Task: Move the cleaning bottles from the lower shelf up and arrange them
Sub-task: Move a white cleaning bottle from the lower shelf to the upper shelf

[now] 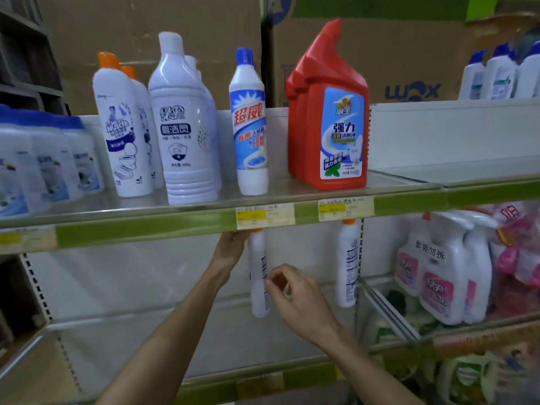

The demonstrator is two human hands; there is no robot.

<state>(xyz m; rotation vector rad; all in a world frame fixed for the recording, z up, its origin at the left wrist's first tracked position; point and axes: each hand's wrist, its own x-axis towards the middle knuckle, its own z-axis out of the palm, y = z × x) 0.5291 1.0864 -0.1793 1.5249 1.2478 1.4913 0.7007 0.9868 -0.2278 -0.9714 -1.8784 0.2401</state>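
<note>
Bottle (258,273) gripped near neck by left hand (230,247), right hand (289,290) loosely curled, empty; next needs lifting clear of shelf edge (146,232).

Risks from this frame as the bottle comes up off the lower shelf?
1. The left hand grips the white bottle right below the green shelf edge; lifting straight up would likely knock its orange cap on that edge.
2. The right hand only seems to be at the bottle's side, fingers curled, so support looks one-handed; a slip is possible.
3. The upper shelf gap beside the red bottle is narrow; neighbours could topple.
</note>
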